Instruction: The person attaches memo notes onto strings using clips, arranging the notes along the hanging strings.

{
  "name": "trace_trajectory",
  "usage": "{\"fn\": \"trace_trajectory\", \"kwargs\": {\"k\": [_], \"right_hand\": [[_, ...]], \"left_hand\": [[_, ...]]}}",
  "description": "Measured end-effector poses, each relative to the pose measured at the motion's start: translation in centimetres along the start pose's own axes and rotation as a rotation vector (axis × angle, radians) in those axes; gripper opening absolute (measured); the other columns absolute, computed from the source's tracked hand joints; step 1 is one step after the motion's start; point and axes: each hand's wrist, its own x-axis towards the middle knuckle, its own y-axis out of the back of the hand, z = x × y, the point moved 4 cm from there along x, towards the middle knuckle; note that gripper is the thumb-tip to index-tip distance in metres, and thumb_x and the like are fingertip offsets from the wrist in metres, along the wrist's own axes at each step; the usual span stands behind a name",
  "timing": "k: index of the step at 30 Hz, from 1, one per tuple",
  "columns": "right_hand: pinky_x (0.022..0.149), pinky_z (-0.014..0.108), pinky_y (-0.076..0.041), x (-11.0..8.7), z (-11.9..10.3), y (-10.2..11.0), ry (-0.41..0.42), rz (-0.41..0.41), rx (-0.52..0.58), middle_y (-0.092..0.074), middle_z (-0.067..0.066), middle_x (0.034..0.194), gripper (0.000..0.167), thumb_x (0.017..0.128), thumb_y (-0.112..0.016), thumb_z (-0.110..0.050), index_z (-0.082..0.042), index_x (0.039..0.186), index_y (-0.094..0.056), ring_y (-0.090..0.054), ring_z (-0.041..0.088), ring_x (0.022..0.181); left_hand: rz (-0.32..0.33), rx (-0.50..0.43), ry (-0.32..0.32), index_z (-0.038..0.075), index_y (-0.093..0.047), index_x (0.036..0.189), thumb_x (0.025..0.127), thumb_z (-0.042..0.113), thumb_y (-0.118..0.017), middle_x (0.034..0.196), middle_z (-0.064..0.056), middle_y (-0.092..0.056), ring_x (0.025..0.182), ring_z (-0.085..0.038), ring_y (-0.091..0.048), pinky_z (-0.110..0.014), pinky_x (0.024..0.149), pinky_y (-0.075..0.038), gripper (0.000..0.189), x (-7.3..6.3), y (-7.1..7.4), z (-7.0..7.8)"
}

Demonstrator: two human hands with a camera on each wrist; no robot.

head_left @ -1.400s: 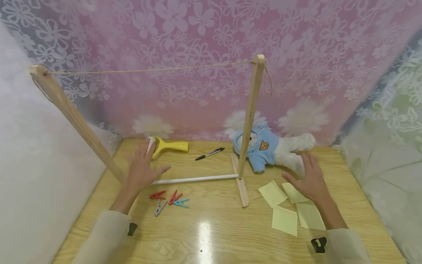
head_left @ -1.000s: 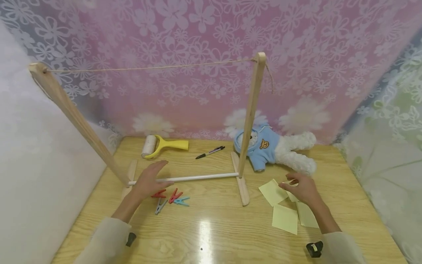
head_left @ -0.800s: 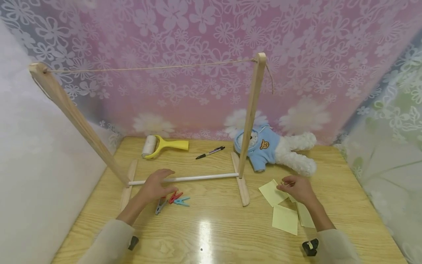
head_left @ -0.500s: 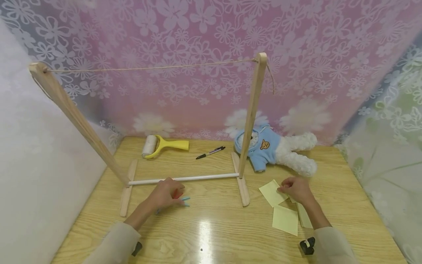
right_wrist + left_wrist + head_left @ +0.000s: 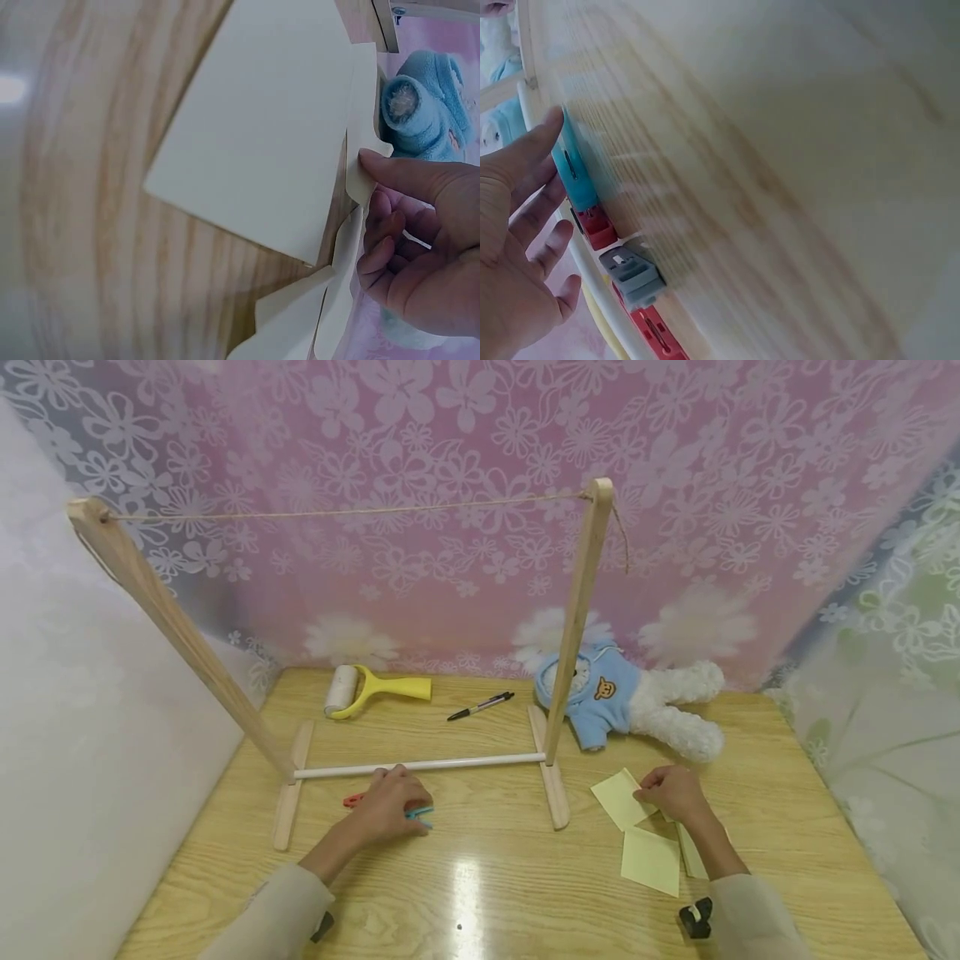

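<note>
- Your left hand, just below the middle of the head frame, straddles a blue clip lying on the worktop; in the left wrist view your thumb is at the clip's end, your other fingers loosely bent, with no firm grip to be seen.
- Your right hand, right of centre in the head frame, pinches the edge of a yellow note between thumb and fingers. A larger-looking loose note fills the middle of the right wrist frame, flat on the worktop.
- Down the lower left of the left wrist frame, close by the blue clip, lie a red clip, a grey clip and a second red clip.
- The work looks to be at an early stage: you have a note between your fingers and a clip within reach. The blue clip seems not yet gripped, the other clips and notes lie loose, and the cord across the upper frame carries neither.
- Behind your hands, a wooden stand holds the cord; a yellow-handled roller, a pen and a plush toy line the worktop's far side.
</note>
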Motion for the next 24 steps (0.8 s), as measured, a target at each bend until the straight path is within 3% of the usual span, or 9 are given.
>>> {"fn": "trace_trajectory", "kwargs": {"k": [7, 15, 20, 24], "right_hand": [[0.053, 0.027, -0.042, -0.4, -0.3, 0.1, -0.018, -0.023, -0.015, -0.063, 0.007, 0.073, 0.019, 0.082, -0.071, -0.016, 0.001, 0.078, -0.065, -0.05, 0.013, 0.062], [0.055, 0.025, -0.042, -0.9, -0.7, 0.9, 0.024, -0.042, 0.012, -0.063, 0.005, 0.075, 0.023, 0.088, -0.067, -0.024, -0.002, 0.086, -0.065, -0.049, 0.01, 0.063], [0.051, 0.024, -0.039, -1.5, -1.3, 1.5, 0.048, -0.025, 0.035, -0.057, 0.003, 0.07, 0.025, 0.092, -0.062, -0.027, -0.003, 0.089, -0.061, -0.044, 0.007, 0.057], [0.05, 0.024, -0.042, -1.9, -1.7, 1.6, 0.065, -0.013, 0.079, -0.055, 0.008, 0.065, 0.025, 0.095, -0.059, -0.027, -0.002, 0.092, -0.059, -0.051, 0.013, 0.054]], "left_hand": [[0.026, 0.007, -0.041, 0.022, -0.073, 0.09, 0.068, 0.033, -0.084, 0.09, 0.011, -0.07, 0.082, -0.007, -0.042, -0.034, 0.078, -0.03, 0.028, 0.2, -0.1, 0.3], [-0.029, -0.107, 0.081, 0.018, -0.072, 0.099, 0.076, 0.031, -0.079, 0.089, 0.008, -0.066, 0.084, -0.008, -0.044, -0.037, 0.084, -0.029, 0.028, 0.5, 0.1, 0.5], [-0.028, -0.157, 0.11, 0.017, -0.072, 0.098, 0.076, 0.028, -0.08, 0.085, 0.008, -0.067, 0.081, -0.009, -0.045, -0.036, 0.083, -0.029, 0.026, 0.8, 0.4, 0.7], [-0.019, -0.227, 0.144, 0.019, -0.071, 0.094, 0.076, 0.026, -0.08, 0.084, 0.009, -0.067, 0.081, -0.012, -0.047, -0.035, 0.081, -0.027, 0.021, 1.0, 0.6, 0.8]]}}
